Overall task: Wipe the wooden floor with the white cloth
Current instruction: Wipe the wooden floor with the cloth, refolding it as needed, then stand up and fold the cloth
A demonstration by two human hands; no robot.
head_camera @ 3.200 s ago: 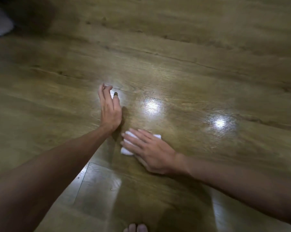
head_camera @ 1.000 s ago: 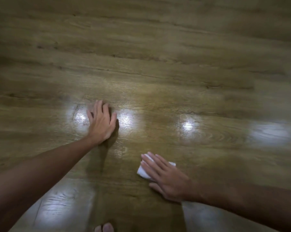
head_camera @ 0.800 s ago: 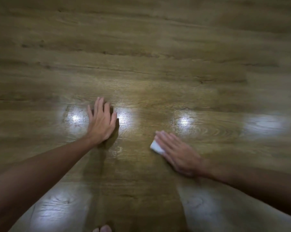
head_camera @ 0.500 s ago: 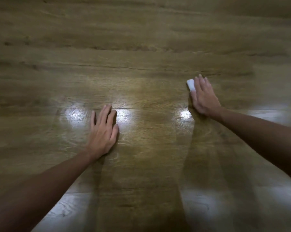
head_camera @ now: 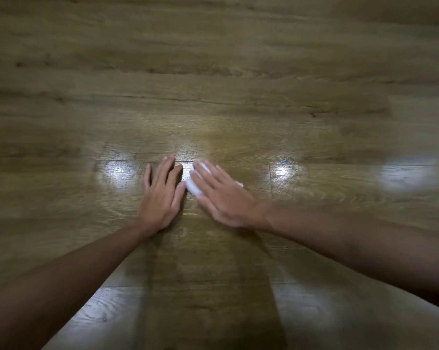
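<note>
The wooden floor [head_camera: 238,72] fills the whole head view, brown planks with glossy light patches. My right hand [head_camera: 223,198] lies flat on the folded white cloth [head_camera: 193,187], pressing it to the floor; only the cloth's left end and a small corner at the right show past the fingers. My left hand [head_camera: 161,198] rests palm down on the floor just left of the cloth, fingers spread, its index finger almost touching the cloth. The right hand is blurred by motion.
Bright reflections [head_camera: 117,173] lie on the planks left and right of the hands. Plank seams [head_camera: 314,107] run across the floor. Shadows of both arms fall toward the bottom edge.
My right hand has slid the cloth from the far right back down and left until it sits beside my left hand. The left hand has stayed planted.
</note>
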